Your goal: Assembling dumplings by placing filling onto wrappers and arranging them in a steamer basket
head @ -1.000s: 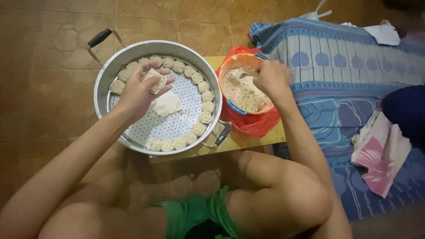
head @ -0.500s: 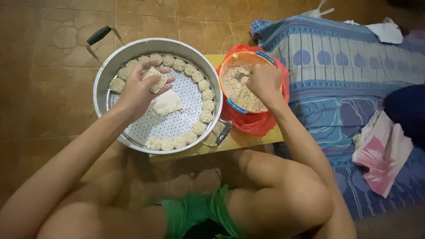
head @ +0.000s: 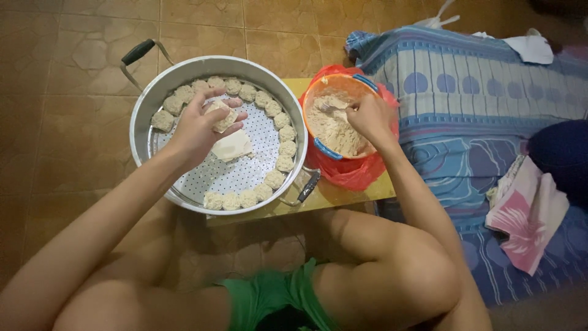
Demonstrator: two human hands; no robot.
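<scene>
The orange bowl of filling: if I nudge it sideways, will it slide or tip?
The orange bowl probably resists tipping: it looks wide and well filled. It sits on a red plastic bag, so it may slide. The right hand inside it would steady it.

The right hand [head: 367, 116] is covering the handle of a utensil [head: 327, 108] in the orange bowl [head: 318, 147], so only its blurred tip is showing and its kind cannot be told. The left hand [head: 199, 125] is wrapping around a dumpling [head: 222, 116], hiding most of it. A pale stack [head: 231, 146] is lying partly under that hand, too indistinct to name. The steamer [head: 153, 116] is hiding much of the yellow board [head: 343, 193] beneath it. The red bag [head: 349, 171] is mostly tucked behind the bowl. A dark blue shape [head: 560, 156] is being cut off by the right edge. Both forearms and the knees are running out of the bottom edge.
</scene>
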